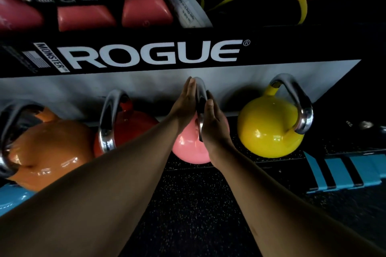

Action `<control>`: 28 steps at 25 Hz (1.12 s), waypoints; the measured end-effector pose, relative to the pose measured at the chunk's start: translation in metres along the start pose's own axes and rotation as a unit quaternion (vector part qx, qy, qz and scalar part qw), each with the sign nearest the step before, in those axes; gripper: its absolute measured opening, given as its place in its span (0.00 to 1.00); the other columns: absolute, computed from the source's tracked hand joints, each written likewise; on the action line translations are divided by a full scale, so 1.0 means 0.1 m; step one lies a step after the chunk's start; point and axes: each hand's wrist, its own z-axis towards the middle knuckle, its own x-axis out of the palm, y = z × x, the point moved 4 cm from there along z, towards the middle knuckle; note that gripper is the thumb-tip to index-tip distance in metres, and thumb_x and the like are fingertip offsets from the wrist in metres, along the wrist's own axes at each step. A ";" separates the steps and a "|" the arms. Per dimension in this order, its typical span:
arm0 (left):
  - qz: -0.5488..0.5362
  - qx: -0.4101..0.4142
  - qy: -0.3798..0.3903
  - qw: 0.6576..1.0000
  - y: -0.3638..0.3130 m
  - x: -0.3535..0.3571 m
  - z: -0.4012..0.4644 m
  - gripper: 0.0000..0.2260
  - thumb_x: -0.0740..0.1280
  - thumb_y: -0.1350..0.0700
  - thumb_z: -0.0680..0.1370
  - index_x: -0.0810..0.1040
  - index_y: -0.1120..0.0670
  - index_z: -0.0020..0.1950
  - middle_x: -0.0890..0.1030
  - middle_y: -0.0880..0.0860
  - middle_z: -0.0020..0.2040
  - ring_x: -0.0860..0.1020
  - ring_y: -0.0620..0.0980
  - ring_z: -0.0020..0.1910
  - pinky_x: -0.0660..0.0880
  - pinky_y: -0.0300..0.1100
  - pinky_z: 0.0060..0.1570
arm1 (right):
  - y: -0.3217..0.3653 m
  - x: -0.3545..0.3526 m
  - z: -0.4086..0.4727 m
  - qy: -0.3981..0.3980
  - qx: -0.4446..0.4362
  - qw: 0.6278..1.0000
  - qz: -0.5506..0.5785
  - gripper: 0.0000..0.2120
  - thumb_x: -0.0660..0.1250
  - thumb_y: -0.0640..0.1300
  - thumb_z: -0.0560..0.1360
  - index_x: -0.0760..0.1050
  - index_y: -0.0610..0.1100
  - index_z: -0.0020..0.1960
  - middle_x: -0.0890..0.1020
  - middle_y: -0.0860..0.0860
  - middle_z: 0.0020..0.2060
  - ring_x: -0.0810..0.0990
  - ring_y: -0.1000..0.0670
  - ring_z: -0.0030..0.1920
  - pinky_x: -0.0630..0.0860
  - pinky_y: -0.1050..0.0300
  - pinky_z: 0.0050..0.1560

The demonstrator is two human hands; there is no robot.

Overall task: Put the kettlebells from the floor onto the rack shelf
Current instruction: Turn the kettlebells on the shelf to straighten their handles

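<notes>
A pink kettlebell [188, 150] with a chrome handle stands on the rack shelf [234, 162], between a red kettlebell [133, 125] and a yellow kettlebell [269, 125]. My left hand [184, 100] lies flat against the left side of its handle, fingers straight. On the handle's right side, my right hand [215, 123] also rests flat; neither hand curls around it. An orange kettlebell [48, 148] stands at the far left of the shelf. Part of a blue kettlebell [12, 198] shows at the bottom left edge.
A black beam [271, 48] lettered ROGUE runs above the shelf, with a grey panel [146, 87] behind the kettlebells. Pink weights [85, 17] and yellow bands [300, 0] fill the upper shelf. A blue and black striped object [344, 173] lies to the right. Black speckled floor [198, 215] is below.
</notes>
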 end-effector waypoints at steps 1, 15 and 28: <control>0.008 0.005 0.005 1.000 -0.01 0.02 0.00 0.23 0.49 0.46 0.84 0.55 0.51 0.78 0.56 0.49 0.78 0.55 0.45 0.76 0.54 0.36 0.68 | -0.02 0.01 -0.02 -0.002 -0.007 1.000 0.001 0.22 0.47 0.52 0.84 0.59 0.55 0.77 0.68 0.51 0.75 0.68 0.53 0.72 0.67 0.51 0.72; 0.007 0.009 -0.011 1.000 0.04 0.08 0.03 0.23 0.47 0.48 0.84 0.57 0.54 0.77 0.57 0.52 0.78 0.55 0.45 0.76 0.49 0.43 0.75 | -0.05 -0.11 0.01 0.017 0.011 1.000 -0.009 0.22 0.49 0.54 0.83 0.60 0.57 0.76 0.72 0.50 0.72 0.72 0.54 0.68 0.70 0.51 0.70; 0.143 -0.040 -0.030 0.988 -0.14 -0.01 -0.14 0.21 0.50 0.49 0.84 0.60 0.55 0.76 0.62 0.57 0.76 0.61 0.56 0.74 0.58 0.37 0.68 | 0.16 -0.24 0.07 0.078 -0.042 0.964 -0.250 0.20 0.49 0.53 0.83 0.65 0.54 0.73 0.77 0.45 0.66 0.76 0.46 0.63 0.72 0.55 0.59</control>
